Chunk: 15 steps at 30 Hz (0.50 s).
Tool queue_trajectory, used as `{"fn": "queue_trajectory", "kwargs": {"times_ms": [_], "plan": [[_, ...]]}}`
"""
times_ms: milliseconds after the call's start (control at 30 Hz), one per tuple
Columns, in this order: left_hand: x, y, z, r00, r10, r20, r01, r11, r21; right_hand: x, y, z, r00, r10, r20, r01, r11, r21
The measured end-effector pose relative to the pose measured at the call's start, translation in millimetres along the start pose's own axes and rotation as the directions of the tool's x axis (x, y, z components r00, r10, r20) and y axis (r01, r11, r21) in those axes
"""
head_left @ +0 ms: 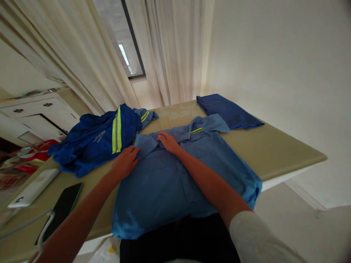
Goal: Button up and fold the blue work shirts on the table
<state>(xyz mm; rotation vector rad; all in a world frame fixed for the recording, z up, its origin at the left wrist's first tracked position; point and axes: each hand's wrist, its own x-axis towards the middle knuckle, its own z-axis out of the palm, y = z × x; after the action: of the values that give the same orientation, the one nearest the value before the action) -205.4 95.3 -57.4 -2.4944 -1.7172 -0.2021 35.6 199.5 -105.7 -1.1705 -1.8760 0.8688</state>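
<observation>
A blue-grey button-front work shirt [161,182] is spread across the near part of the table, its near edge hanging over the front. Its upper part is folded over, with a yellow reflective strip showing near the top. My left hand [126,162] rests at the shirt's upper left corner, fingers and thumb apart. On the folded upper part lies my right hand [168,142], its fingers spread on the cloth and pointing left. My right forearm crosses over the shirt's buttons and covers part of the front.
Left of the shirt lies a crumpled dark blue garment [93,142] with a yellow reflective band. Folded navy cloth [227,111] sits at the table's far right. A dark phone [63,208] with a cable and a white device [35,188] lie front left on the table [287,153].
</observation>
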Motion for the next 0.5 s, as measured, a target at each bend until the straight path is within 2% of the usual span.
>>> {"fn": "queue_trajectory", "kwargs": {"times_ms": [133,267,400,500], "plan": [[-9,-24,16,0.998,-0.04,-0.044,0.036,0.996,-0.083,-2,1,9,0.992,-0.122,0.018,0.123,0.982,-0.141],[-11,-41,24,0.988,-0.148,-0.049,0.127,0.947,-0.296,-2,-1,5,0.984,-0.178,0.029,0.18,0.982,-0.062],[-10,-40,30,0.967,-0.253,-0.034,0.207,0.853,-0.479,0,-4,-3,0.992,-0.059,-0.113,0.067,0.996,0.065],[-11,-36,34,0.952,-0.29,-0.099,0.217,0.866,-0.45,2,-2,-12,0.975,0.041,-0.22,-0.023,0.996,0.082]]}}
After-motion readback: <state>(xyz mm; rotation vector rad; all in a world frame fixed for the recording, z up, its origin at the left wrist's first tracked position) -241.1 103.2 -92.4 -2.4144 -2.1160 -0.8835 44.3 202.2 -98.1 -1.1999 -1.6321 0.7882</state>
